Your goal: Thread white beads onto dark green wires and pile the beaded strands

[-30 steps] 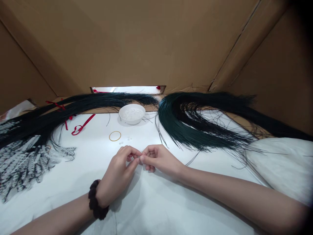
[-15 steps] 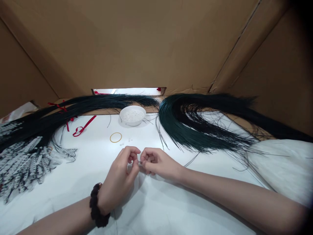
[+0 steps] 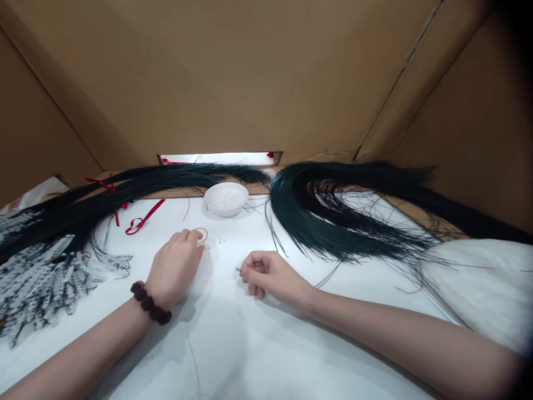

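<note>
Left hand (image 3: pixel 175 269), ours, one: parted from the right over the last half-second and moved to the yellow ring (image 3: pixel 207 238), its fingertips at the near-left edge; whether they grip anything, we cannot tell. Right hand (image 3: pixel 277 278), ours, one: fingers curled, thumb and forefinger pinching thin dark strands (image 3: pixel 238 269), whose short ends poke out toward the left. We judge that this change leaves the strands' support to the right hand alone. Small pale pieces (image 3: pixel 222 241), a few: on the white surface (image 3: pixel 233 344), just beside the ring. White bowl (image 3: pixel 226 211), one: beyond them, pale bits inside. Dark curved bundle (image 3: pixel 300 222), one: beyond our right hand. Red ribbon (image 3: pixel 152 211), looped: beyond our left.
</note>
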A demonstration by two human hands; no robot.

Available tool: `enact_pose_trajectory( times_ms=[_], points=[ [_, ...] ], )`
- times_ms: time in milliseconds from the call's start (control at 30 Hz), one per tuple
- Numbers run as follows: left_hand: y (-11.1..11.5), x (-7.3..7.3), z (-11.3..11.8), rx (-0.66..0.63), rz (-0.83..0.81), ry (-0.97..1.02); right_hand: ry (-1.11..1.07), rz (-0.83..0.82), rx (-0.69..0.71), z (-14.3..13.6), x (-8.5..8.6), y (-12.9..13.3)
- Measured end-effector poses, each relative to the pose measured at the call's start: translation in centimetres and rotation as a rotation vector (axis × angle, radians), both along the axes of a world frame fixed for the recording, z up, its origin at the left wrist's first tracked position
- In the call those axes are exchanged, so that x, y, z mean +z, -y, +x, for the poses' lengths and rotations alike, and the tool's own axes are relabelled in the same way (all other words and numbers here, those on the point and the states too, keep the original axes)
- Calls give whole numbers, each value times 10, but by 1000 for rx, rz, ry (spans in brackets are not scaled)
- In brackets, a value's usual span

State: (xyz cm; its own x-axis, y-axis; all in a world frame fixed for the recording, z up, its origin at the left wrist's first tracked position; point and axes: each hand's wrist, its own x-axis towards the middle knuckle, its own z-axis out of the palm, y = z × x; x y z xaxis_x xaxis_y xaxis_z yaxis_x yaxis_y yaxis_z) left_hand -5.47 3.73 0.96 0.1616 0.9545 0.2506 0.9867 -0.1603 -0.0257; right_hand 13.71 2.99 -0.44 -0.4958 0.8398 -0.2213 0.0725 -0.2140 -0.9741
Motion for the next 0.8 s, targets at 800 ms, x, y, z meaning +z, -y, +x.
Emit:
enact_pose_trajectory(
  times_ms=[800],
  points=[
    [6,0,10,-103,-3,369,25,75,15,-3,-1,3]
  ],
)
